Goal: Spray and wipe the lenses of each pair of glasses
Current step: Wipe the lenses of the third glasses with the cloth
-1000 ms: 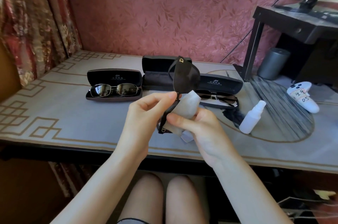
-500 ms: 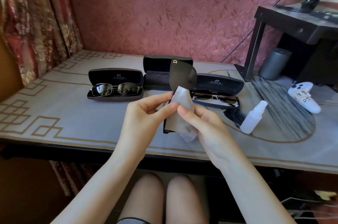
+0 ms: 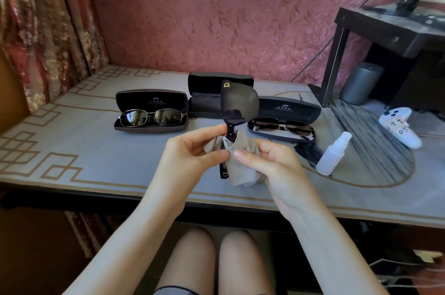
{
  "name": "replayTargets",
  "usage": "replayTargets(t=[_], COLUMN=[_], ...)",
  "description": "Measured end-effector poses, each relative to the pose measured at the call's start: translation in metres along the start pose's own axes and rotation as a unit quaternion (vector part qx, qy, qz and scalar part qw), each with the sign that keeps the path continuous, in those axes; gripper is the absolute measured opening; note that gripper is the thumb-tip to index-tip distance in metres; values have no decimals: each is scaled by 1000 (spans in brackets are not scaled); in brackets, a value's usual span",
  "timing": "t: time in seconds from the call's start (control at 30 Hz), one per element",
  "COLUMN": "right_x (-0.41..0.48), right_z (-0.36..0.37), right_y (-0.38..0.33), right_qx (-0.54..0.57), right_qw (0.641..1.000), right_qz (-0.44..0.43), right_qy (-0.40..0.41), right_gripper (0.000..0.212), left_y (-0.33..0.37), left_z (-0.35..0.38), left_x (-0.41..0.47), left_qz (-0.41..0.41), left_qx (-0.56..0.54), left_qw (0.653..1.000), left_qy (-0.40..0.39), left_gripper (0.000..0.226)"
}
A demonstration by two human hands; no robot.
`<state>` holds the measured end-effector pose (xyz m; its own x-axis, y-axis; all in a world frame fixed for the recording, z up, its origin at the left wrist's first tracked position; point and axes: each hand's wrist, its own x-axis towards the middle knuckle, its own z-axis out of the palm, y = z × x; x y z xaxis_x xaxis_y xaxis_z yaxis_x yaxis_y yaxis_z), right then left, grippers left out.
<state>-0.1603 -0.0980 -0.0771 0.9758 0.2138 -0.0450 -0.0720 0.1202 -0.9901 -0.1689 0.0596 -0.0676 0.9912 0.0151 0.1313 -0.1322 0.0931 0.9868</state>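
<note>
— Fingers of the left hand point(image 3: 192, 152): how do they sit?
— Curled, with thumb and forefinger pinching the grey cloth point(image 3: 238, 169) and the black sunglasses point(image 3: 240, 102) near the middle of the frame. The right hand point(image 3: 272, 162) meets them, its thumb tip pressing the cloth and its other fingers curled behind.
— And the sunglasses, relative to the fingers?
— They stand on end. One dark lens rises above both sets of fingertips, and the other is wrapped in cloth between them. A frame corner pokes out below the left thumb.
— What can't you make out?
— The wrapped lens and the right fingers behind the cloth are hidden. Beyond the left fingertips, metal-framed sunglasses point(image 3: 151, 117) lie in an open case. A second pair point(image 3: 284, 127) lies just past the right fingertips. The spray bottle point(image 3: 333, 153) stands right of the right hand, apart from it.
</note>
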Motion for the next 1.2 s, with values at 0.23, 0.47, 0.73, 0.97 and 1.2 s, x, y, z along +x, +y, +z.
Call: replayTargets(t=[0.23, 0.47, 0.73, 0.97, 1.2], right_x=[3, 6, 6, 3, 0], right_z=[-4, 0, 4, -8, -11], right_y=[0, 2, 6, 4, 2], right_qx=[-6, -38, -30, 6, -16], right_qw=[1000, 997, 995, 999, 997], right_qz=[11, 2, -40, -26, 6], right_qy=[-7, 65, 83, -27, -79], right_gripper=[42, 62, 56, 22, 36], left_y=[3, 6, 5, 2, -1], left_z=[-3, 0, 2, -7, -6], left_x=[-3, -8, -7, 0, 2], left_qz=[-8, 25, 32, -10, -46], left_qx=[1, 11, -3, -38, -57], left_qw=[1000, 999, 999, 999, 992], left_qy=[-17, -47, -21, -18, -103], left_gripper=[42, 35, 31, 28, 39])
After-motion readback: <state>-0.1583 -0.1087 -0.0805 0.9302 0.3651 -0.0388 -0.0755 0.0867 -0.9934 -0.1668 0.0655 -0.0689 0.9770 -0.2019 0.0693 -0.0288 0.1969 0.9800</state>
